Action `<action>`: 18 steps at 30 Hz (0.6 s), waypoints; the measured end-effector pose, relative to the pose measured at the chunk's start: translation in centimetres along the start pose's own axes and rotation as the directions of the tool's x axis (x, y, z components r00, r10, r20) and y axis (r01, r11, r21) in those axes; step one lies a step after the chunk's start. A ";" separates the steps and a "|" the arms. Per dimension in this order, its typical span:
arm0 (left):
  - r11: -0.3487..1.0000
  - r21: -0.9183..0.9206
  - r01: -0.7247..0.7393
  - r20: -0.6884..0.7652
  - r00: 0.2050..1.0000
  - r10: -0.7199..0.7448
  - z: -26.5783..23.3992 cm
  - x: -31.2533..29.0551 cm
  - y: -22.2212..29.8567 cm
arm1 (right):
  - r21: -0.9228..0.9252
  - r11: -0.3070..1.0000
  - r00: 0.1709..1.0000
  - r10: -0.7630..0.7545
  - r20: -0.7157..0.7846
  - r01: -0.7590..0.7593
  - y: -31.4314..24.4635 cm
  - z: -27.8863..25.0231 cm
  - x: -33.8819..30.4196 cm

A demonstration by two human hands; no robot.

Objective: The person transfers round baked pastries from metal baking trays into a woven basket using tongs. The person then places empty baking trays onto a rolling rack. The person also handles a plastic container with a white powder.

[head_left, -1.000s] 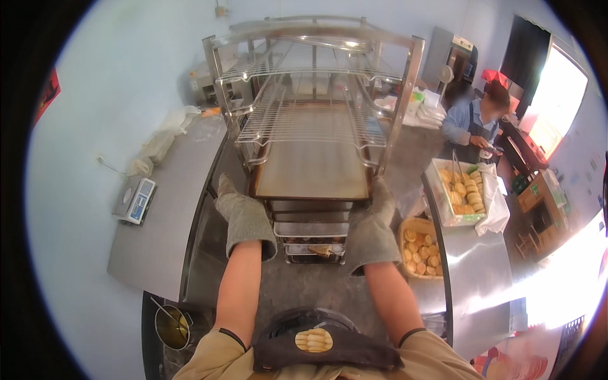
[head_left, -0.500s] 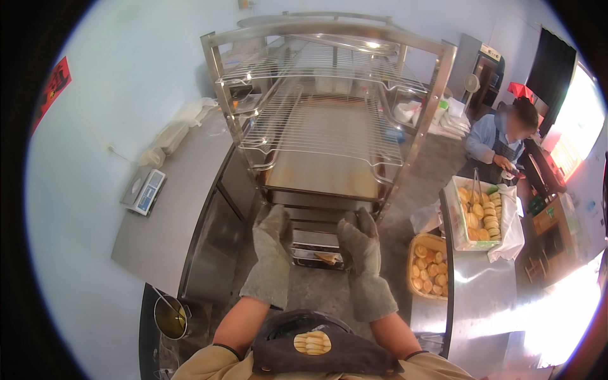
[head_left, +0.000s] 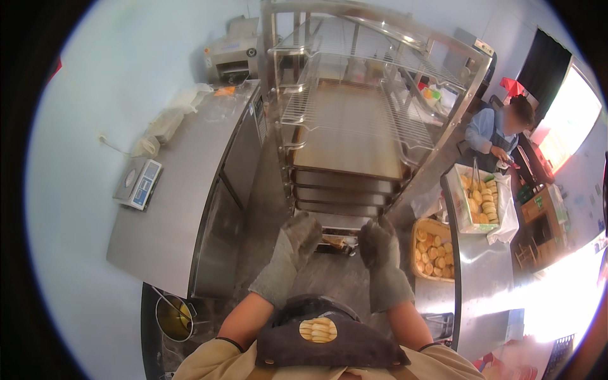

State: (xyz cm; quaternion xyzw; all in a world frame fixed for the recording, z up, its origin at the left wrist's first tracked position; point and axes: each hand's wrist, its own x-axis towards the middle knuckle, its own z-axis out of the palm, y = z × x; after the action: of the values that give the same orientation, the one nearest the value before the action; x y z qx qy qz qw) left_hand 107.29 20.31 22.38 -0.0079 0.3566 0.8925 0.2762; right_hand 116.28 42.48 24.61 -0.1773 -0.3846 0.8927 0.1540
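My left hand (head_left: 296,237) and my right hand (head_left: 380,244) wear thick grey-green oven mitts. Both are raised in front of a tall metal rack (head_left: 288,142), close to its lower trays. The mitts look curled inward, but the fingers inside are hidden, and I cannot tell whether they touch the rack. Wire shelves (head_left: 348,117) fill the upper part of the rack. Below them lies a wide flat baking tray (head_left: 354,139), with the edges of several more trays (head_left: 342,197) stacked beneath. A small brown piece (head_left: 339,242) shows low down between my hands.
A steel counter (head_left: 171,202) with a scale (head_left: 138,183) runs along the left. On the right counter (head_left: 481,272) stands a white box of round pastries (head_left: 484,199); a basket of pastries (head_left: 434,250) sits beside it. A person (head_left: 500,136) works behind. A metal pot (head_left: 174,316) is lower left.
The rack has shifted and turned to the right, showing a machine at the left counter's far end. Both mitts have moved slightly right and look more curled.
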 end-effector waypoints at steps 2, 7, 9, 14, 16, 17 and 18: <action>0.986 0.020 0.168 0.044 0.985 -0.169 -2.4 -2.5 -0.5 | 0.183 0.978 0.988 0.080 0.129 -0.103 2.8 0.9 -2.9; 0.929 -0.125 0.349 0.116 0.935 -0.336 -4.0 -5.3 -0.4 | 0.161 0.944 0.940 0.247 0.233 -0.288 7.0 10.4 -8.7; 0.931 -0.178 0.319 0.105 0.947 -0.304 -4.5 -5.2 0.2 | 0.153 0.947 0.942 0.242 0.231 -0.281 7.3 14.7 -10.7; 0.951 -0.240 0.196 0.168 0.973 -0.158 -8.1 -3.5 2.5 | 0.222 0.950 0.957 0.167 0.236 -0.220 9.9 17.0 -14.4; 0.944 -0.300 0.134 0.209 0.975 -0.072 -10.0 -2.4 3.9 | 0.218 0.948 0.971 0.210 0.114 -0.230 12.8 14.9 -15.7; 0.933 -0.346 0.095 0.234 0.972 -0.012 -10.9 -1.7 4.7 | 0.231 0.945 0.971 0.210 0.115 -0.232 13.7 13.2 -17.2; 0.902 -0.410 0.137 0.248 0.968 -0.034 -12.0 -1.1 5.9 | 0.317 0.875 0.929 0.325 0.177 -0.367 14.4 11.6 -18.6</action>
State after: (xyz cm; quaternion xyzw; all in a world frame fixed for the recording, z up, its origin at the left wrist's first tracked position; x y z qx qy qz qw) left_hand 103.14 8.60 17.37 0.0221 0.1184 0.9301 0.3470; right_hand 125.78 18.02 25.03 -0.1604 -0.1929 0.9680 -0.0027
